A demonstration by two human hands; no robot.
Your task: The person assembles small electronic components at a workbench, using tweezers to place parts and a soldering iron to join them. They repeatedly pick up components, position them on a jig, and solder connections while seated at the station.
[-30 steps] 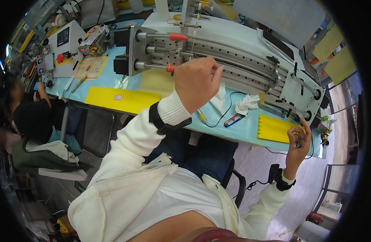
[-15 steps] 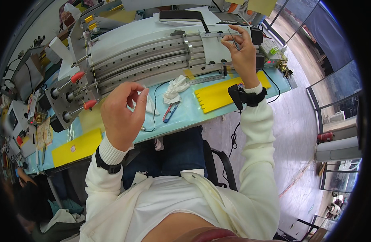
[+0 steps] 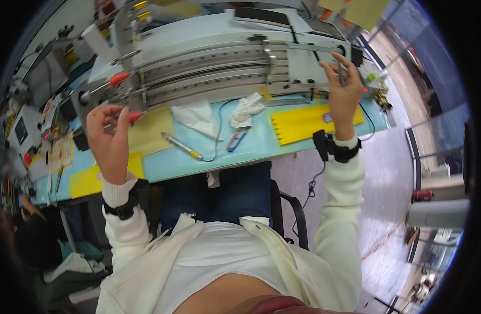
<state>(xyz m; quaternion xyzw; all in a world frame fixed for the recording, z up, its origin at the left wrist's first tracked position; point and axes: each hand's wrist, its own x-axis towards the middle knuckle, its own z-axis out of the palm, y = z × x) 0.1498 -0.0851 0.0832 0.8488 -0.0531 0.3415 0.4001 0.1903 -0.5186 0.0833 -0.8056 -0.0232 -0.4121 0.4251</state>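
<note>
My right hand (image 3: 346,94) is raised over the right end of a metal linear-rail machine (image 3: 209,73). Its thumb and fingers pinch thin metal tweezers (image 3: 341,76), partly hidden by the fingers. At the machine's left end, my left hand (image 3: 109,144) hovers beside a red knob (image 3: 137,116), fingers loosely bent and a gap left before the thumb. No object shows in it; contact with the knob is unclear. A second red knob (image 3: 119,79) sits farther back. On the bench before the machine lie a pen-like tool (image 3: 182,146) and a red-and-blue handled tool (image 3: 236,139).
White tissues (image 3: 197,116) and a crumpled wad (image 3: 247,108) lie on the blue bench mat (image 3: 167,168). A yellow toothed strip (image 3: 298,125) is at right, another yellow sheet (image 3: 83,182) at left. A black cable (image 3: 217,152) crosses the mat. Another person (image 3: 39,238) sits at lower left.
My left hand has moved left, off the bench front toward the red knob, uncovering the pen-like tool. The view has shifted, so the bench appears farther right and higher. My right hand keeps its pinch.
</note>
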